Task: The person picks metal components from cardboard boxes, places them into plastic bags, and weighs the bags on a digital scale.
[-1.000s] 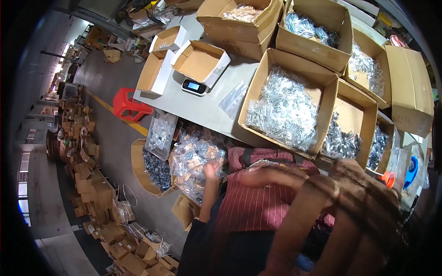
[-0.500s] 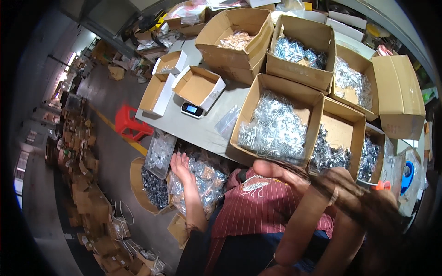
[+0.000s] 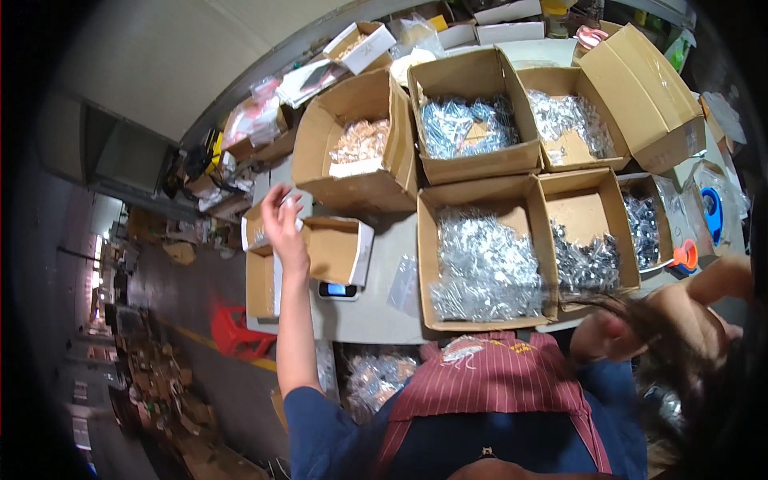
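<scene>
My left hand (image 3: 286, 228) is raised over the small white-edged cardboard boxes at the left of the table. Its fingers are loosely bent and apart, and I see nothing held in them. Below it, an open shallow box (image 3: 334, 250) stands against a small white scale with a lit display (image 3: 338, 290). At the right, my right hand (image 3: 680, 320) is close and blurred, partly behind dark strands of hair; its fingers cannot be made out. A large carton of clear small packets with metal parts (image 3: 484, 264) lies between the hands.
Behind stand cartons of copper-coloured pieces (image 3: 362, 144), bluish screws (image 3: 468, 124) and silvery parts (image 3: 568, 120). Black parts (image 3: 588, 260) fill another carton. A blue tape dispenser (image 3: 711, 214) and an orange ring-shaped item (image 3: 686, 254) are at right; a red stool (image 3: 240, 332) stands on the floor.
My left hand has moved up from beside the bagged parts below the table edge to the small boxes. My right hand has shifted right, away from the large carton. The view has turned.
</scene>
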A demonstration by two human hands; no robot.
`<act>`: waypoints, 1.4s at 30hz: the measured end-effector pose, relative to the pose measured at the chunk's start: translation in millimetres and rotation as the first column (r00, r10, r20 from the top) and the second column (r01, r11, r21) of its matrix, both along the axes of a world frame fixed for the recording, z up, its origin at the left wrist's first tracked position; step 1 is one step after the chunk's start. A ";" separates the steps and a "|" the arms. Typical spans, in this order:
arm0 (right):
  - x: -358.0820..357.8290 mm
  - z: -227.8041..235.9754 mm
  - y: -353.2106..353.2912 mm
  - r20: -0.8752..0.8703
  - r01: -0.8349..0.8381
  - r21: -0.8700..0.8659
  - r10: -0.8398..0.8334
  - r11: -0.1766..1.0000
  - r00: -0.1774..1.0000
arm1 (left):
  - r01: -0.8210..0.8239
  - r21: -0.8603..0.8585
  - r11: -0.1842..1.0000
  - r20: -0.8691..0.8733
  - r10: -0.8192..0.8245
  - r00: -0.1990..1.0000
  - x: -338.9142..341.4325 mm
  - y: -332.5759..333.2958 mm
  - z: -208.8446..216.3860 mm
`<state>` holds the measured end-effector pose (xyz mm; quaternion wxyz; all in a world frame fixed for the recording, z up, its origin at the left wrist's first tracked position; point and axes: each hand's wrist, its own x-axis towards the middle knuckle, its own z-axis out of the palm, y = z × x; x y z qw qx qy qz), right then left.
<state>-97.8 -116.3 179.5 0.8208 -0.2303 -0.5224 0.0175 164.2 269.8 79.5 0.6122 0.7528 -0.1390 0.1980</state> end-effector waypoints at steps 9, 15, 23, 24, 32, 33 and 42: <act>70.0 -80.2 16.2 -0.410 0.494 -0.122 -0.497 0.861 0.765 | 0.307 0.949 0.077 -0.295 -0.131 0.946 245.9 -47.4 -43.4; 116.2 -86.1 -7.3 -0.544 0.446 -0.621 -0.764 0.644 0.346 | 0.489 0.647 -0.585 -0.578 0.042 0.815 298.2 -104.6 -91.2; 284.5 -112.4 -32.9 0.469 0.223 -0.883 -0.763 -0.412 0.445 | 0.191 0.545 -0.816 -0.422 -0.071 0.904 260.5 -114.1 -110.2; 310.2 -135.9 -40.8 0.555 0.241 -0.827 -0.669 -0.508 0.494 | 0.302 0.589 -0.750 -0.529 -0.075 0.845 266.4 -115.1 -101.1; 407.1 -275.5 -53.4 0.327 0.355 -0.252 0.266 -0.900 0.907 | 0.776 -0.123 0.618 -0.507 -0.712 0.486 229.7 -78.5 -10.2; 405.1 -296.5 -56.5 0.395 0.325 -0.219 0.221 -0.920 0.892 | 0.696 -0.351 0.627 -0.511 -0.751 0.419 213.4 -79.6 -2.4; 415.7 -217.1 -37.6 0.703 0.453 -0.188 0.202 -0.872 0.682 | 0.238 -0.864 0.445 -0.450 -0.892 0.034 37.9 -93.7 -42.6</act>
